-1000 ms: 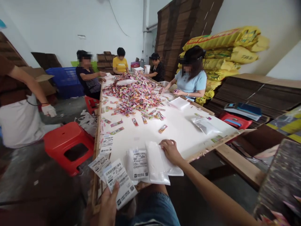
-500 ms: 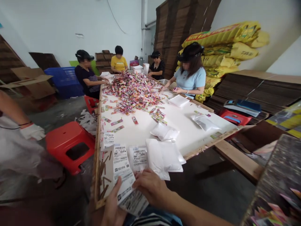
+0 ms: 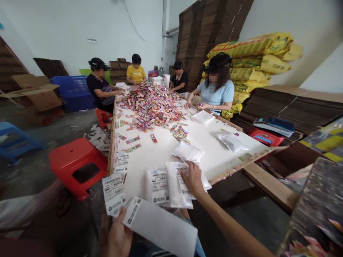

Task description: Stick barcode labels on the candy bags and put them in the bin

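Observation:
My left hand [image 3: 119, 237] is at the bottom edge, its thumb clamped on a strip of white barcode labels [image 3: 114, 194] and a long curl of white backing paper [image 3: 163, 228]. My right hand [image 3: 192, 178] lies with fingers flat on a white plastic pouch [image 3: 178, 184] at the near end of the white table [image 3: 209, 150], pressing a barcode label onto it. Beside it to the left sits another labelled pouch [image 3: 158, 185]. A crumpled white pouch [image 3: 187, 151] lies just beyond my right hand.
A heap of colourful small packets [image 3: 152, 105] covers the far half of the table, where several seated people work. A red stool [image 3: 77, 166] stands left of the table, a blue stool [image 3: 16, 141] further left. Flat cartons [image 3: 294, 103] and yellow sacks [image 3: 257, 57] fill the right side.
My right hand left the label strip and moved forward onto the pouch, which now carries a label. The backing paper now curls out from my left hand. The person on the left went out of view.

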### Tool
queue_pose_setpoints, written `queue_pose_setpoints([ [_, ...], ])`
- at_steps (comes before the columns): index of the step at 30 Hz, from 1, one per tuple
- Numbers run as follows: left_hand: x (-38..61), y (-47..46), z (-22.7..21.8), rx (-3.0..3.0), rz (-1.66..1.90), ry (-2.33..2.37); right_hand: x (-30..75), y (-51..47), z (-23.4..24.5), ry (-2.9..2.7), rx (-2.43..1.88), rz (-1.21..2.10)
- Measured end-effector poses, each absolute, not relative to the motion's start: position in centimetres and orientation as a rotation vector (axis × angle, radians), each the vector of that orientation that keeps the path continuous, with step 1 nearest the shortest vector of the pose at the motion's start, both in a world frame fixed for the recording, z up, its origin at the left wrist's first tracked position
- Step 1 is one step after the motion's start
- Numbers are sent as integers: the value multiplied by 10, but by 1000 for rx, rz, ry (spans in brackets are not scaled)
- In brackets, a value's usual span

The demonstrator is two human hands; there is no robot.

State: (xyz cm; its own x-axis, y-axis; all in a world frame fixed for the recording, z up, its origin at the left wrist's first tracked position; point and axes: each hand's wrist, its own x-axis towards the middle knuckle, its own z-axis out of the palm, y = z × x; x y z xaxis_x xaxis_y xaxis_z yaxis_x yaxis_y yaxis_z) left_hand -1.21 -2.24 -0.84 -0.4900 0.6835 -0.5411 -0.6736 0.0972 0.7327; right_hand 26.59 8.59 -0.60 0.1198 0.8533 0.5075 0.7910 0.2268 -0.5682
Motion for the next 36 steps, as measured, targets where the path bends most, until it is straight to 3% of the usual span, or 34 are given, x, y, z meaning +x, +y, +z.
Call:
queue_pose_setpoints([
  [4,1,-26,-10,48,1565,1318,252,63,-32,-2153,-1508,-126],
  [9,4,-21,-19,135,1495,1376,259,83,-14,-2483,-1559,205],
  [17,0,-16,-34,458,1199,1543,226,166,7,-2550,-1760,743],
  [27,-1,-18,-45,503,1264,1456,214,169,-2,-2622,-1736,768],
  [36,-19,-30,-40,246,1458,1283,218,170,47,-2383,-1658,835],
])
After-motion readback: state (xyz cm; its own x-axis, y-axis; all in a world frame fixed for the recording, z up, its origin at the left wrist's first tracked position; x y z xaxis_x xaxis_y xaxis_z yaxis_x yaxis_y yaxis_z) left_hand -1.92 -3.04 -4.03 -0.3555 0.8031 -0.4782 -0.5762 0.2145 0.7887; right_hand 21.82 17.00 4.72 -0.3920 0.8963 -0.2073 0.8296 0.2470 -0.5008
